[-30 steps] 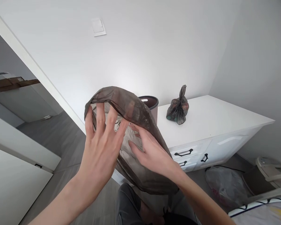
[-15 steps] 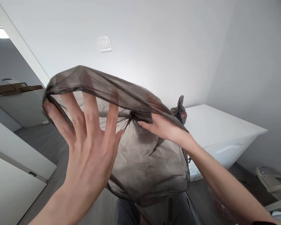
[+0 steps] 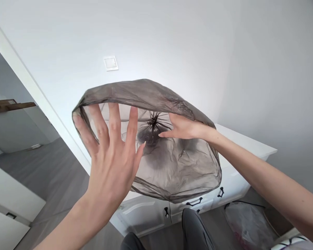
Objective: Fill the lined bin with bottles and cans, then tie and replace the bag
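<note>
A translucent grey-black plastic bag [image 3: 182, 173] hangs spread wide in front of me, its mouth facing me. Gathered pleats meet in a dark knot [image 3: 153, 121] near its middle. My left hand [image 3: 112, 149] reaches in from the left with fingers stretched apart; the fingertips are tucked under the folded upper rim. From the right, my right hand [image 3: 181, 127] is inside the mouth, thumb extended toward the knot, its other fingers partly hidden behind the film of the upper rim.
Behind the bag stands a white cabinet [image 3: 146, 213] with black handles against the wall. A light switch [image 3: 111, 63] is on the wall. A clear plastic bag [image 3: 247, 222] lies on the floor at the lower right. An opening at left shows cardboard boxes [image 3: 13, 105].
The bag's mouth has opened wider toward me and its knot shows more fully. The view has shifted, showing more of the cabinet front. The small tied bag on the cabinet is no longer visible.
</note>
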`<move>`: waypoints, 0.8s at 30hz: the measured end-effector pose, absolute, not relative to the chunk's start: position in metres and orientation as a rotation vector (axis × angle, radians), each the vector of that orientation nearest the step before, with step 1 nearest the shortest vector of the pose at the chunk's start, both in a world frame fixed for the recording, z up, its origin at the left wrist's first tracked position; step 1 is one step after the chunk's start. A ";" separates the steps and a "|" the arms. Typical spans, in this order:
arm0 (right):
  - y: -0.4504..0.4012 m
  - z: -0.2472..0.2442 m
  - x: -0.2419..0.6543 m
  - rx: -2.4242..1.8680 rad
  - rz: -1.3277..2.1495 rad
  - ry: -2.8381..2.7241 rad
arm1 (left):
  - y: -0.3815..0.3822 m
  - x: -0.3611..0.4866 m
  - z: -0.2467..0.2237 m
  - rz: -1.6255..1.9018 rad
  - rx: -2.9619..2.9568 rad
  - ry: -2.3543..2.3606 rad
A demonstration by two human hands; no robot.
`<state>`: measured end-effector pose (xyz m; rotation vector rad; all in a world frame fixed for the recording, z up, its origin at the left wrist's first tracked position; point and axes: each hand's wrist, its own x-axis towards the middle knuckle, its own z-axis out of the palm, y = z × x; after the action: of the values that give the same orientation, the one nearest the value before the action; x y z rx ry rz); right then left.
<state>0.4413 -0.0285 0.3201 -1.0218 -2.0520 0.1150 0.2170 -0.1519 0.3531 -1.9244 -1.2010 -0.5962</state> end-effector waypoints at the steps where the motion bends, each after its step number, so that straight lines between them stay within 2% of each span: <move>1: -0.027 0.321 0.442 -1.007 0.141 -2.101 | -0.147 0.219 0.352 -0.593 -1.936 -1.206; 8: -0.029 0.322 0.462 -0.911 0.409 -2.292 | -0.129 0.228 0.340 -0.588 -2.051 -1.214; 14: -0.006 0.318 0.483 -1.038 0.582 -2.297 | -0.116 0.228 0.334 -0.582 -2.100 -1.239; 24: 0.070 0.302 0.466 -1.288 0.238 -2.553 | -0.061 0.209 0.318 -0.545 -2.108 -1.216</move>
<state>0.4658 0.0701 0.3023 -1.2879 -2.5534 0.2377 0.2087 -0.0607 0.3182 -2.1080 -1.2161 -0.5449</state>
